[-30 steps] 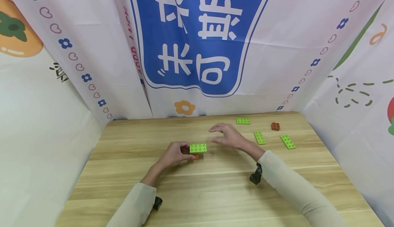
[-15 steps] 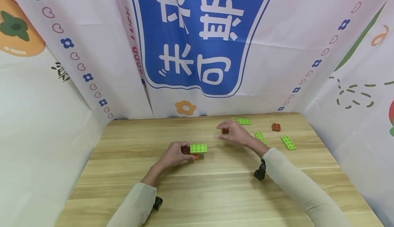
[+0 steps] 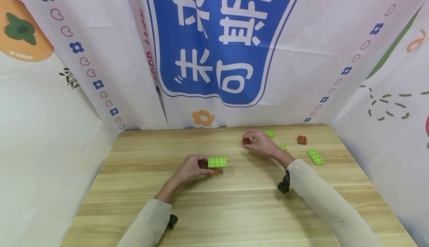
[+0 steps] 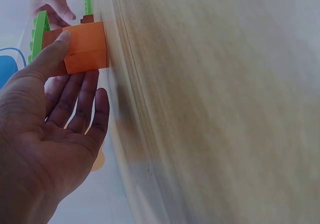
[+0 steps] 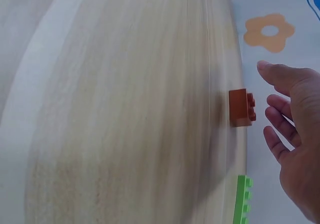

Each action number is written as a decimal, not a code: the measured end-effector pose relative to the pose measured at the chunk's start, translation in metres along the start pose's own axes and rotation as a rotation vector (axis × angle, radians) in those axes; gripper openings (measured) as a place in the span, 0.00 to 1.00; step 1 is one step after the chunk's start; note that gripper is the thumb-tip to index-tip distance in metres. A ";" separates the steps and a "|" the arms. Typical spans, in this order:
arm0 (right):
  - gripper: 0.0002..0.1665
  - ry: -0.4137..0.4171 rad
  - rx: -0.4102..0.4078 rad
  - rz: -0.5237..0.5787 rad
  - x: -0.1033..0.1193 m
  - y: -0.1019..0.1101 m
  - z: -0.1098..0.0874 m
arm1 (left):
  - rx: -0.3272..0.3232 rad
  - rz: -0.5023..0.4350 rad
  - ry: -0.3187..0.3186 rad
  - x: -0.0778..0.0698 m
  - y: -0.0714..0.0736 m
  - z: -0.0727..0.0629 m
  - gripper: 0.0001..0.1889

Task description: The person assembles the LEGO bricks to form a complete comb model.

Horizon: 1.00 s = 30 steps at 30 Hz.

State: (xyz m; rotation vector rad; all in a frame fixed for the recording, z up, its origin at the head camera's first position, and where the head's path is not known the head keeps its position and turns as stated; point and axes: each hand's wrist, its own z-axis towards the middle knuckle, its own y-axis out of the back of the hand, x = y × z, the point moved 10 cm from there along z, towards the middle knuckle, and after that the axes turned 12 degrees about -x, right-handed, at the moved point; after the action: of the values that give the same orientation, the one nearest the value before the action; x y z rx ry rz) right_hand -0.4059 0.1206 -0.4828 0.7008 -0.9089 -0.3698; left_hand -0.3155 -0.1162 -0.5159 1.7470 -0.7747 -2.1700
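My left hand (image 3: pixel 190 168) holds a small brick stack just left of the table's middle. On top is a lime-green eight-stud brick (image 3: pixel 217 162); in the left wrist view a brown brick (image 4: pixel 51 36) sits under it and an orange brick (image 4: pixel 86 47) lowest. The thumb presses the stack's side, with fingers behind it. Farther back and right, my right hand (image 3: pixel 263 143) hovers at a loose brown four-stud brick (image 3: pixel 246 141). The right wrist view shows that brick standing on the table, studs up, with the thumb and fingers spread apart beyond it.
Lime-green bricks lie to the right on the wooden table (image 3: pixel 214 209): one (image 3: pixel 270 133) near the back edge, another (image 3: pixel 283 148) partly behind the right wrist, a third (image 3: pixel 315 157) farther right. Another brown brick (image 3: pixel 302 139) is near the back right. Printed cloth (image 3: pixel 291 90) encloses the table.
My right hand has moved right and slightly back from the stack, and the loose brown brick has come into sight between its fingers. The left hand and stack stay put.
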 end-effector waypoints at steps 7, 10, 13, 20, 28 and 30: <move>0.26 -0.053 0.003 -0.022 -0.018 -0.001 0.000 | 0.000 -0.003 0.002 -0.001 0.000 -0.001 0.15; 0.27 -0.071 0.011 -0.036 -0.024 -0.002 0.000 | -0.003 0.001 0.003 -0.001 0.000 -0.001 0.16; 0.27 -0.084 0.013 -0.044 -0.028 -0.004 0.000 | -0.002 0.004 0.005 0.000 0.000 -0.001 0.16; 0.25 -0.108 0.020 -0.039 -0.032 -0.007 -0.002 | -0.005 0.003 0.009 0.001 0.000 -0.001 0.16; 0.24 -0.104 0.005 -0.049 -0.033 -0.008 -0.002 | -0.006 0.002 0.015 0.000 0.000 -0.001 0.16; 0.23 -0.113 0.007 -0.046 -0.034 -0.009 -0.002 | -0.007 0.004 0.012 0.000 0.001 -0.001 0.16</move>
State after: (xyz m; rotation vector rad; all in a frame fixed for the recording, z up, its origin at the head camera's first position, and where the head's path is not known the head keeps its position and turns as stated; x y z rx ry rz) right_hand -0.4242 0.1343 -0.5098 0.7138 -1.0028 -0.4512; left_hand -0.3143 -0.1171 -0.5160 1.7519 -0.7654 -2.1554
